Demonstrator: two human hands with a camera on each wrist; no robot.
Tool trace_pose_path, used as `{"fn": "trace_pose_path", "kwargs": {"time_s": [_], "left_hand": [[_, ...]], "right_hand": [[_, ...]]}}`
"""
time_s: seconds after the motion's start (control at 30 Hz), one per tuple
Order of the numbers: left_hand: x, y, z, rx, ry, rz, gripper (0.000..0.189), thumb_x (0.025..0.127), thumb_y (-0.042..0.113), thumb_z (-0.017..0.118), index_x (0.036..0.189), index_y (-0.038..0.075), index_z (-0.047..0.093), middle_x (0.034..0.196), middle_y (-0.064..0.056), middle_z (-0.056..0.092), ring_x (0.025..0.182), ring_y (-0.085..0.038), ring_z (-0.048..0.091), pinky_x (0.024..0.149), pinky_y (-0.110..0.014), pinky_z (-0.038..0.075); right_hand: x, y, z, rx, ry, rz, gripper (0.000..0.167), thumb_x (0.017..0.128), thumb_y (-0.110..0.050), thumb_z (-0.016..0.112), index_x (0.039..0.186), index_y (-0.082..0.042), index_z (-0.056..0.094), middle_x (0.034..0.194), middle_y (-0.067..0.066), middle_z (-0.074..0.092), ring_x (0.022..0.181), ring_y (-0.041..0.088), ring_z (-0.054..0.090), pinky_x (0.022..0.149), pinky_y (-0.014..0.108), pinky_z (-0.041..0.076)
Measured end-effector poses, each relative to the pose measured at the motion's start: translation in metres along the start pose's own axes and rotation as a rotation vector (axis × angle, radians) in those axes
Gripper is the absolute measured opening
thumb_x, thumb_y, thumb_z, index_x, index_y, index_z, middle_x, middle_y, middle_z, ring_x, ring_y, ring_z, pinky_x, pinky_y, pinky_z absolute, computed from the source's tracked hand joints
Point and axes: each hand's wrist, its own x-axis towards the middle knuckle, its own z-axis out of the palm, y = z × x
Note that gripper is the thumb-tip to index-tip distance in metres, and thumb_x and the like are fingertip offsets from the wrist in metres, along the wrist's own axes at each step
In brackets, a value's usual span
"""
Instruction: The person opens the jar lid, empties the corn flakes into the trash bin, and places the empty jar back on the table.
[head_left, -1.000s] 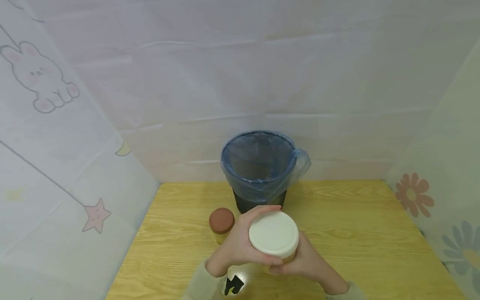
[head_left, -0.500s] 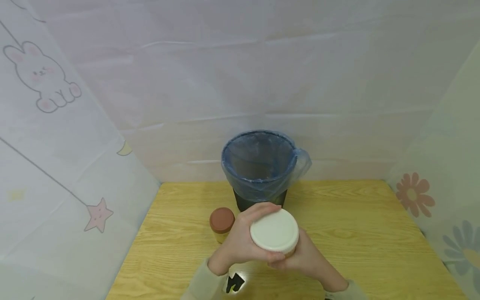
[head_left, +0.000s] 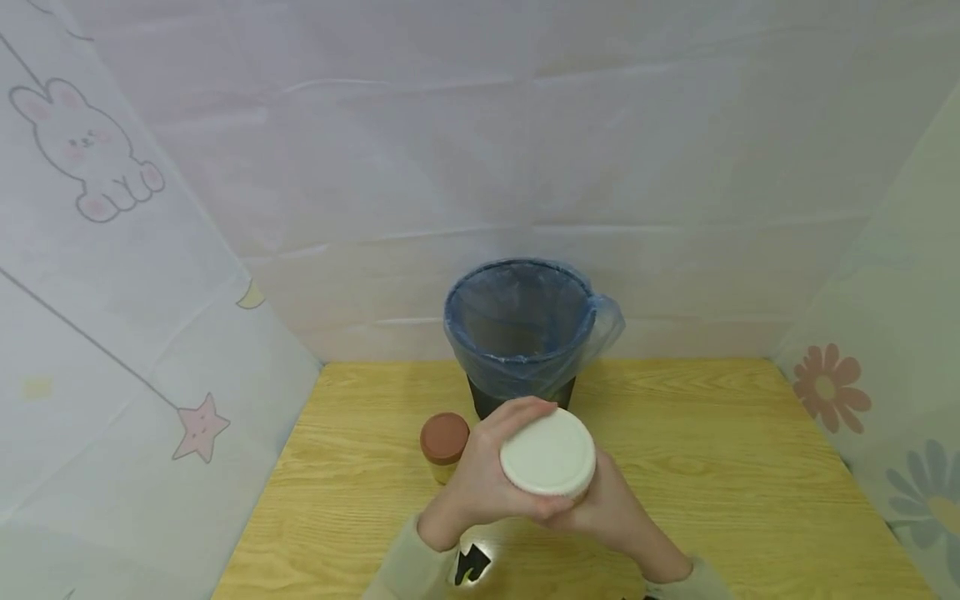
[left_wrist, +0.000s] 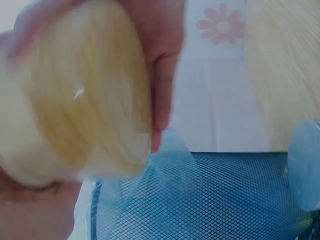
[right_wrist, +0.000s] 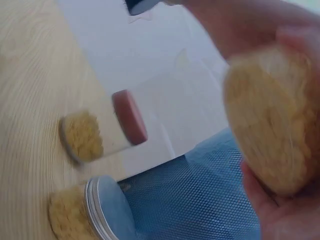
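Observation:
A jar with a cream-white lid (head_left: 548,452) is held up between both hands, above the table. My left hand (head_left: 487,482) grips round the lid from the left. From the right and below, my right hand (head_left: 602,508) holds the jar body, mostly hidden under the lid in the head view. Tan contents show through the clear jar (right_wrist: 270,120) in the right wrist view, where it is tilted and blurred. Nearby stand a jar with a red-brown lid (head_left: 444,439) and, in the right wrist view, a jar with a silver lid (right_wrist: 112,207), both holding tan pieces.
Behind the hands stands a dark mesh bin (head_left: 517,321) lined with a blue plastic bag (head_left: 480,371). The wooden table (head_left: 690,467) meets printed wall sheets (head_left: 525,167) at the back and sides. A black shape (head_left: 472,564) with a bright glare lies by the left sleeve.
Both hands have lifted the white-lidded jar slightly up and away from the person, and the lid has tilted a little. The bin and the red-brown-lidded jar stay put.

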Motion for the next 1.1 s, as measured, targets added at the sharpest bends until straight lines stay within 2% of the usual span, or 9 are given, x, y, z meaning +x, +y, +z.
{"fn": "trace_pose_path", "kwargs": {"time_s": [0.13, 0.2, 0.4, 0.5, 0.63, 0.77, 0.9, 1.1], "left_hand": [[0.001, -0.002, 0.007, 0.071, 0.088, -0.031, 0.087, 0.065, 0.032, 0.097, 0.14, 0.013, 0.059, 0.138, -0.003, 0.055, 0.12, -0.022, 0.058, 0.092, -0.04, 0.054], [0.0, -0.003, 0.01, 0.091, 0.115, -0.052, 0.087, 0.065, 0.034, 0.097, 0.141, 0.014, 0.059, 0.139, -0.002, 0.055, 0.119, -0.022, 0.059, 0.091, -0.041, 0.054], [-0.002, -0.004, 0.012, 0.086, 0.104, -0.092, 0.091, 0.07, 0.043, 0.094, 0.147, 0.018, 0.053, 0.145, 0.0, 0.049, 0.123, -0.021, 0.056, 0.093, -0.042, 0.053], [-0.003, -0.004, 0.012, 0.093, 0.09, -0.071, 0.093, 0.075, 0.049, 0.09, 0.151, 0.015, 0.049, 0.148, -0.004, 0.046, 0.127, -0.023, 0.053, 0.097, -0.043, 0.051], [-0.005, -0.004, 0.012, 0.12, 0.091, -0.042, 0.09, 0.083, 0.056, 0.08, 0.153, 0.011, 0.046, 0.15, -0.01, 0.043, 0.131, -0.027, 0.05, 0.101, -0.045, 0.048], [-0.007, -0.004, 0.011, 0.142, 0.117, -0.028, 0.085, 0.086, 0.05, 0.08, 0.152, 0.006, 0.047, 0.147, -0.011, 0.045, 0.131, -0.027, 0.05, 0.103, -0.045, 0.047], [-0.009, -0.005, 0.009, 0.161, 0.14, -0.031, 0.082, 0.086, 0.038, 0.084, 0.151, 0.004, 0.046, 0.14, -0.007, 0.051, 0.129, -0.025, 0.051, 0.105, -0.046, 0.045], [-0.01, -0.006, 0.007, 0.149, 0.119, -0.077, 0.082, 0.084, 0.027, 0.087, 0.152, 0.005, 0.046, 0.138, -0.004, 0.053, 0.129, -0.023, 0.051, 0.105, -0.049, 0.044]], "right_hand": [[0.005, 0.002, 0.005, -0.147, 0.126, 0.006, 0.104, 0.061, -0.009, 0.099, 0.149, -0.012, 0.043, 0.131, 0.007, 0.059, 0.115, 0.023, 0.058, 0.093, 0.036, 0.051], [0.006, 0.003, 0.007, -0.191, 0.165, 0.024, 0.107, 0.059, -0.011, 0.1, 0.149, -0.011, 0.043, 0.132, 0.007, 0.059, 0.115, 0.022, 0.058, 0.094, 0.035, 0.05], [0.009, 0.005, 0.005, -0.23, 0.19, 0.041, 0.106, 0.06, -0.011, 0.1, 0.15, -0.013, 0.043, 0.133, 0.003, 0.059, 0.117, 0.023, 0.058, 0.094, 0.037, 0.051], [0.01, 0.007, 0.003, -0.242, 0.212, 0.028, 0.105, 0.059, -0.012, 0.101, 0.148, -0.012, 0.045, 0.131, 0.002, 0.059, 0.116, 0.024, 0.058, 0.094, 0.038, 0.051], [0.011, 0.007, 0.0, -0.247, 0.247, 0.008, 0.104, 0.057, -0.015, 0.102, 0.145, -0.01, 0.048, 0.128, 0.002, 0.061, 0.112, 0.023, 0.059, 0.092, 0.033, 0.05], [0.011, 0.009, -0.006, -0.247, 0.272, 0.029, 0.106, 0.058, -0.013, 0.102, 0.148, -0.01, 0.045, 0.129, 0.004, 0.061, 0.113, 0.018, 0.058, 0.094, 0.026, 0.047], [0.011, 0.009, -0.014, -0.21, 0.294, 0.07, 0.11, 0.059, -0.004, 0.1, 0.152, -0.01, 0.041, 0.134, 0.006, 0.058, 0.117, 0.014, 0.056, 0.096, 0.024, 0.044], [0.009, 0.007, -0.019, -0.177, 0.273, 0.111, 0.105, 0.062, -0.002, 0.098, 0.15, -0.009, 0.042, 0.133, 0.005, 0.058, 0.116, 0.013, 0.056, 0.095, 0.024, 0.045]]}}
